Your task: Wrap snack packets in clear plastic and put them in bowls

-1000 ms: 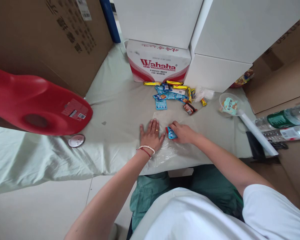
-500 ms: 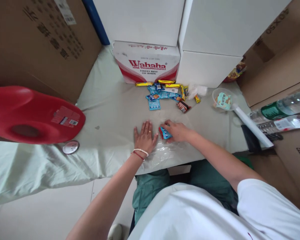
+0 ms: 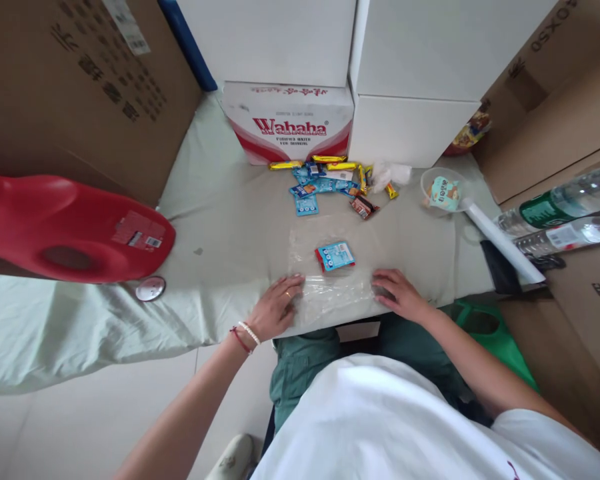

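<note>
A clear plastic bag (image 3: 325, 300) lies flat near the table's front edge. On its upper part rests a blue snack packet (image 3: 337, 255), with a red-edged packet (image 3: 321, 261) showing from under it. My left hand (image 3: 279, 305) touches the bag's left edge, fingers stretched out and thumb apart. At the bag's right edge is my right hand (image 3: 399, 293), its fingers loosely curved and parted from the thumb. Neither hand visibly grips anything. Farther back are several blue packets (image 3: 307, 205), yellow-wrapped bars (image 3: 286, 165) and a brown packet (image 3: 364, 207).
White boxes (image 3: 410, 130) and a Wahaba-style red-and-white carton (image 3: 290, 133) stand behind the snacks. At left are a red jug (image 3: 90, 250) and a round lid (image 3: 151, 289). A clear tub (image 3: 443, 193), white roll (image 3: 505, 243) and plastic bottles (image 3: 545, 212) lie at right.
My right hand has let go of the blue packet and moved right and toward me. My left hand has drawn back to the bag's lower left edge. The packet now lies uncovered.
</note>
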The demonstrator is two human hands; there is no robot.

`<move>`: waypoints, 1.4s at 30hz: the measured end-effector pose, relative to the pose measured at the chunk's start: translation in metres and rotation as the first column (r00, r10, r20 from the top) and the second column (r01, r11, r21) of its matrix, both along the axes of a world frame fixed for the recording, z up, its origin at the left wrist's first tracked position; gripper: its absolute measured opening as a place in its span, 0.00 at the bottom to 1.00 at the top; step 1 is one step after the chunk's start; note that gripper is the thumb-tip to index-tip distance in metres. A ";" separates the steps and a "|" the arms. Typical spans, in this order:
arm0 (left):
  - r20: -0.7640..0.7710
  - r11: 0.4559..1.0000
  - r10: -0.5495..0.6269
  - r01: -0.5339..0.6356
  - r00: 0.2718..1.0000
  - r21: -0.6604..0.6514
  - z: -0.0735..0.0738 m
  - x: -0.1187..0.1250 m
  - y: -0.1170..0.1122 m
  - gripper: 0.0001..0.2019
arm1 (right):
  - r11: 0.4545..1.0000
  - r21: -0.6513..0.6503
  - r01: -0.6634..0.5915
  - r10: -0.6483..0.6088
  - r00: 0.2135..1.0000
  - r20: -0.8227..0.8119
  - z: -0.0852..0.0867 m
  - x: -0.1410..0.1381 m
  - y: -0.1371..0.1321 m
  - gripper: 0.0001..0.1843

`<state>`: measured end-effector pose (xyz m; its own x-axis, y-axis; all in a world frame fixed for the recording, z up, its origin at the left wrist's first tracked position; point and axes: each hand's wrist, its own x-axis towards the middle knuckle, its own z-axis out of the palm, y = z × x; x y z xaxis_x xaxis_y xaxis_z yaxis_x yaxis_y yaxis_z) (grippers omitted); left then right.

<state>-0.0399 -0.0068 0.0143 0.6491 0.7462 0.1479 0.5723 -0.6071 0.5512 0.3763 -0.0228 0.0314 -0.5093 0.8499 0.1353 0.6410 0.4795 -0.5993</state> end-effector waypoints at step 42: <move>0.031 0.875 0.446 -0.442 0.895 0.197 0.025 0.127 -0.005 0.21 | 0.909 -0.408 -0.091 0.148 0.983 0.110 0.031 -0.117 0.170 0.07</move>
